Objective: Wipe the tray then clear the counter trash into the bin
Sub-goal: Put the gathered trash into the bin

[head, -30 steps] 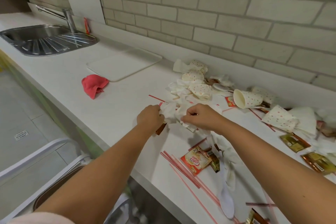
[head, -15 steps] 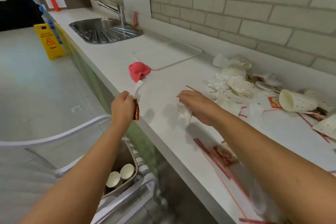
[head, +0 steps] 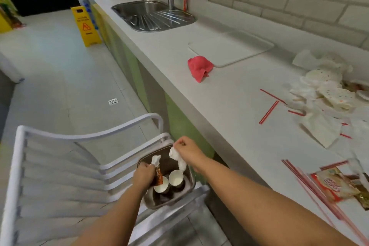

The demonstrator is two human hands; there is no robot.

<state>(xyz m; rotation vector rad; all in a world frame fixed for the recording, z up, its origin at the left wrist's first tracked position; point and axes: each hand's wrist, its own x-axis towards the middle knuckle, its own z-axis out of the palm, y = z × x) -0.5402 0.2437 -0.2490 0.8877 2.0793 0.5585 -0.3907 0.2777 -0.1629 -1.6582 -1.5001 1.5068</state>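
A brown bin [head: 190, 189] stands on the floor below the counter's edge, with two white paper cups [head: 175, 178] inside. Over its left rim, my left hand [head: 143, 175] grips a brown sachet and a scrap of white tissue. My right hand [head: 188, 151] hovers above the bin's far rim, pinching a crumpled white tissue [head: 177, 158] that hangs down into it. On the counter, the white tray [head: 231, 47] lies flat with a red cloth [head: 199, 68] at its near corner. Trash [head: 327, 94] of napkins, dotted cups, sachets and red stirrers fills the counter's right side.
A white slatted chair [head: 60, 170] stands left of the bin, its arm close to the rim. A steel sink [head: 151, 14] with a tap sits farther along the counter. A yellow wet-floor sign [head: 85, 26] is on the tiled floor.
Both hands have left the counter with their trash and dropped down over the bin. My view has turned left and downward toward the floor.
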